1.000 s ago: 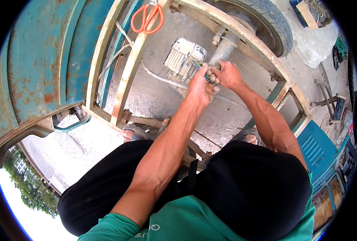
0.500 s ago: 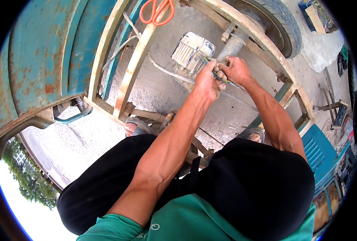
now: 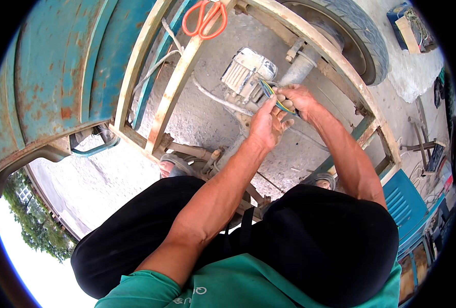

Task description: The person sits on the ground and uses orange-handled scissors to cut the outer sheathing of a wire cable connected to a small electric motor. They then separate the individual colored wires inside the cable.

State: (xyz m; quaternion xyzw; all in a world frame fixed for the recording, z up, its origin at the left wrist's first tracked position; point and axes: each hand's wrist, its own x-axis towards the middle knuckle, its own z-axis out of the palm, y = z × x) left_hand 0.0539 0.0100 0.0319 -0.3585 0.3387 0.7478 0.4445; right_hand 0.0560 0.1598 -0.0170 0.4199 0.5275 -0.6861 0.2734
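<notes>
A bundle of thin coloured electric wires (image 3: 286, 109), blue, yellow and green, runs between my two hands in front of a dusty pale motor (image 3: 246, 72) with a ribbed casing. My left hand (image 3: 267, 124) pinches the wires at the thumb, its other fingers loosely curled and turned upward. Just to the right, my right hand (image 3: 299, 99) is closed on the same wires, with its fingertips close to the left thumb. The wires' upper ends stick out beyond the left thumb, beside the motor. Exactly how the fingertips grip is partly hidden.
A rusty cream metal frame (image 3: 169, 97) surrounds the motor. Orange-handled scissors (image 3: 205, 19) rest on its upper bar. Behind are a wheel with a tyre (image 3: 374, 46) and a grey corrugated conduit (image 3: 215, 95). A rusty teal panel (image 3: 53, 72) stands left, a box of odds and ends (image 3: 411, 31) far right.
Both hands have shifted slightly lower in the picture, along with the whole scene. The left fingers have opened out somewhat, and more of the coloured wires now shows.
</notes>
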